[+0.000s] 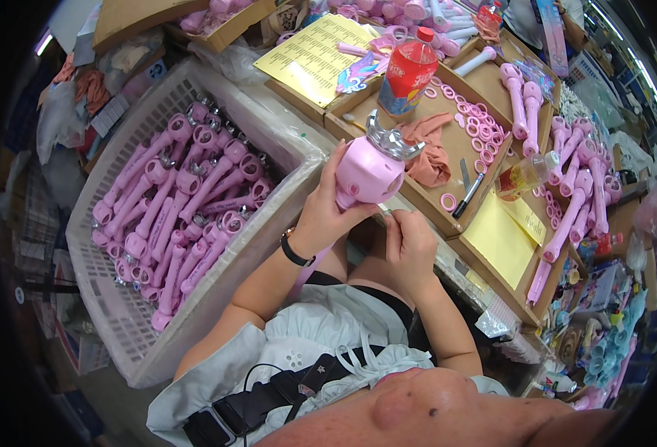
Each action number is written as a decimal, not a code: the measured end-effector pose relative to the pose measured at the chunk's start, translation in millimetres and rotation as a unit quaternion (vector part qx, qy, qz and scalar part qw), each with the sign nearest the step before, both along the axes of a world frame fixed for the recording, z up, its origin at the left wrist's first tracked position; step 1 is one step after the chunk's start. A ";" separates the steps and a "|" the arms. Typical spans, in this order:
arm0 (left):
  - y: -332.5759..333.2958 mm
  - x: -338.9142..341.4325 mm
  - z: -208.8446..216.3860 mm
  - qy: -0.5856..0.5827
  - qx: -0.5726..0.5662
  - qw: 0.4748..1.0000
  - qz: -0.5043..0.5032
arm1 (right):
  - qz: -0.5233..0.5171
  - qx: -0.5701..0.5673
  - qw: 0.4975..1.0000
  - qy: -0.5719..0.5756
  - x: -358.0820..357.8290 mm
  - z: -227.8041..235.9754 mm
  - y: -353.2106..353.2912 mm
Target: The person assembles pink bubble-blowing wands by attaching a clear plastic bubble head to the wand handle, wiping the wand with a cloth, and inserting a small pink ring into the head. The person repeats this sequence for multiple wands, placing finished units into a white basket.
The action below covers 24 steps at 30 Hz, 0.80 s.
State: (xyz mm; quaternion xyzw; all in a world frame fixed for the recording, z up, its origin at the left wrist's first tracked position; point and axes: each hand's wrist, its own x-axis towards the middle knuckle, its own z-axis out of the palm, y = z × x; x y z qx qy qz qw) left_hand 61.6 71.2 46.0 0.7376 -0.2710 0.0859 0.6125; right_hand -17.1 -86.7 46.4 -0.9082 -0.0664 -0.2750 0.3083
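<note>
My left hand [319,217] is wrapped round a pink toy wand [369,171], just below its bulky head. A shiny silver crown [389,140] tops that head, while the handle runs down toward my lap, partly behind my forearm. Close to the underside of the head, my right hand [412,242] is closed in a pinch. A thin pale tip shows at its fingertips, too small to name; I cannot tell whether it touches the wand.
Left of me, a white plastic basket [83,197] holds many crowned pink wands. Ahead lie a cardboard tray [448,217] with pink rings [477,128], an orange cloth [427,153] and a black pen [468,195]. A red-labelled bottle [409,74] and a yellowish bottle [526,175] stand in reach.
</note>
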 end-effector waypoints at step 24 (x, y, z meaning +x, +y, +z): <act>-2.4 -7.4 -2.8 -0.030 0.033 0.999 -0.010 | 0.029 0.390 0.906 0.162 -6.8 -10.9 -3.9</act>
